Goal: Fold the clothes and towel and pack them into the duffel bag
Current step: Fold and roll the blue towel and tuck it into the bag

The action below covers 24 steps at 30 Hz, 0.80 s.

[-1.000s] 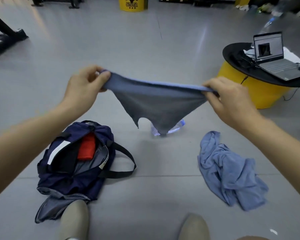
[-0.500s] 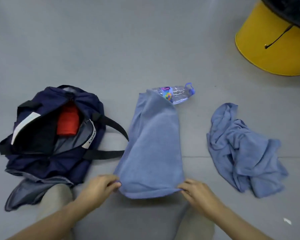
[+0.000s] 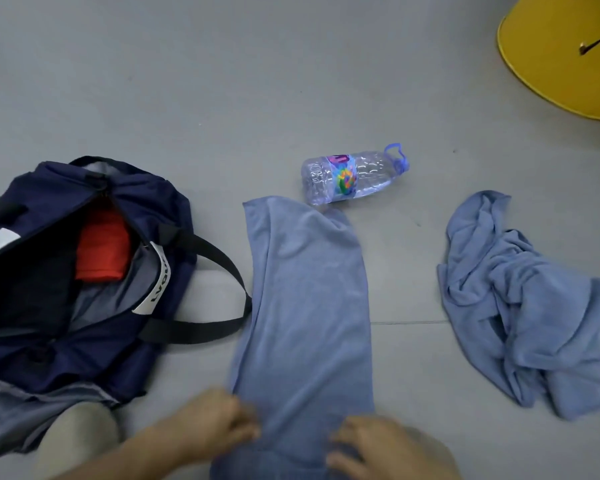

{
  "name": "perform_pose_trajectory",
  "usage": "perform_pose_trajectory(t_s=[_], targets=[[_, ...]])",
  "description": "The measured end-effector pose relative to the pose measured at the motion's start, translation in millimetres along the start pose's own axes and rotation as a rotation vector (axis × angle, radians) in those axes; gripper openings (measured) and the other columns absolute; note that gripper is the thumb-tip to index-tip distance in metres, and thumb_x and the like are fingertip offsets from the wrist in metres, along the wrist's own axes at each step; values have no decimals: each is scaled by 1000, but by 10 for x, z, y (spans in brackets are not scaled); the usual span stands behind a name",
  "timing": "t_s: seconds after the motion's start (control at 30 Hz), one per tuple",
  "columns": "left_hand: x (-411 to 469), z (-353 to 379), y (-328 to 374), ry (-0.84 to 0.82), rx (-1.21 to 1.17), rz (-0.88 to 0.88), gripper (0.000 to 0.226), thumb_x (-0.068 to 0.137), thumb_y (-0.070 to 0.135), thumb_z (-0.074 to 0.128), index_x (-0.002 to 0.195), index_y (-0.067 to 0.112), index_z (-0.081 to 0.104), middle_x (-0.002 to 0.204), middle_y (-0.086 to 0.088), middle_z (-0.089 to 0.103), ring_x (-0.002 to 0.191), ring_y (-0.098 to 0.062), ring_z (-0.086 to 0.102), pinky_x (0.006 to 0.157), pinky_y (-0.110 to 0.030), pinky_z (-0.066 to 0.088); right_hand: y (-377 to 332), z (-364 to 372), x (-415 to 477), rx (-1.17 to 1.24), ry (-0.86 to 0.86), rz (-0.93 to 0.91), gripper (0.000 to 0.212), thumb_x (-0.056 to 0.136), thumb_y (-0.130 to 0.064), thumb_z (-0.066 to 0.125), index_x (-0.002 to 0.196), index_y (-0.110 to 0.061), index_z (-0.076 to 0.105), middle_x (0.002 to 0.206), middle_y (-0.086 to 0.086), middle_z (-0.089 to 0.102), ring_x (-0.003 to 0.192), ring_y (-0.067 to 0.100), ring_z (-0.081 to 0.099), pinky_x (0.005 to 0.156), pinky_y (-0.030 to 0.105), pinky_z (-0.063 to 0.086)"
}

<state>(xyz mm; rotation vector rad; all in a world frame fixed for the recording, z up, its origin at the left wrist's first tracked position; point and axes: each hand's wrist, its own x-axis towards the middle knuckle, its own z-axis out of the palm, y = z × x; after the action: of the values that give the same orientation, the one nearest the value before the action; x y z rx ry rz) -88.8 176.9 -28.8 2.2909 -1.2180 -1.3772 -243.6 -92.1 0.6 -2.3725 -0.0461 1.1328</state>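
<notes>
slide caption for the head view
Left hand and right hand hold the near end of the blue towel beside the open duffel bag

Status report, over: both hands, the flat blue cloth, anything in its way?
Left hand and right hand grip cloth at near end. Cloth flat, not packed. Bottle at its far end; bag open.

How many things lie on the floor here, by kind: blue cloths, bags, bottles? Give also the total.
Blue cloths: 2 (flat blue cloth, crumpled blue cloth)
Duffel bag: 1
Plastic bottle: 1
Total: 4
</notes>
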Motion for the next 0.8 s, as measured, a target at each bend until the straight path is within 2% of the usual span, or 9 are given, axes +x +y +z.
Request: perform_pose_trajectory(t_s=[0.1,0.2,0.27,0.33,0.47,0.57,0.67,0.73,0.8], targets=[[624,-627,70,472,-74,-44,37,100,39,43,123,26,68,121,5,68,112,-18,63,96,-29,46,211,-615,272,-78,247,7,73,93,-72,10,121,-29,62,120,-6,65,113,19,61,93,34,48],[1209,-1168,64,720,-100,-98,44,102,8,45,144,15,53,143,-7,55,128,-30,54,104,-40,44,403,-1272,768,-168,472,8,55,99,-50,23,136,-28,56,136,-1,59,122,25,58,99,38,48],[1501,-1375,-2,686,-110,-164,56,102,5,41,156,10,29,161,-10,31,145,-30,34,115,-39,32,554,-1613,1077,-185,526,41,50,104,-38,37,152,-23,39,157,0,39,139,24,44,108,38,42],[1677,-1366,-164,594,-69,-243,62,106,18,36,160,11,5,168,-9,4,154,-29,9,123,-41,16,644,-1745,1331,-217,481,101,62,105,-39,38,160,-23,15,167,-1,13,151,21,22,116,39,34],[1577,-1095,-640,492,266,-292,66,105,53,14,159,23,-9,167,1,-15,155,-23,-7,125,-49,2,763,-1541,1662,-270,390,149,79,100,-62,30,159,-25,-8,168,1,-11,154,23,-8,125,39,8],[1463,-1100,-1031,504,405,-243,70,96,64,-1,156,31,-12,164,6,-18,155,-21,-7,123,-51,-1,835,-1358,1717,-348,423,162,87,83,-76,1,157,-32,-14,166,1,-18,153,27,-16,125,42,-2],[1346,-1151,-1299,486,498,-195,71,97,67,0,159,33,-5,167,2,-11,155,-22,-2,122,-46,-5,833,-1286,1674,-338,422,182,88,79,-79,-4,155,-37,-17,166,-1,-20,152,29,-19,122,40,-9],[1263,-1187,-1392,466,564,-147,71,99,66,4,161,30,5,168,-3,4,153,-25,7,120,-43,-5,788,-1270,1622,-321,418,178,89,79,-79,-3,157,-38,-12,166,-2,-17,153,28,-17,123,40,-5],[1203,-1240,-1440,448,577,-143,72,100,66,9,161,30,9,168,-5,11,152,-24,9,120,-45,0,765,-1366,1599,-250,484,197,85,83,-74,0,159,-37,9,168,-3,0,155,25,1,123,41,12]])
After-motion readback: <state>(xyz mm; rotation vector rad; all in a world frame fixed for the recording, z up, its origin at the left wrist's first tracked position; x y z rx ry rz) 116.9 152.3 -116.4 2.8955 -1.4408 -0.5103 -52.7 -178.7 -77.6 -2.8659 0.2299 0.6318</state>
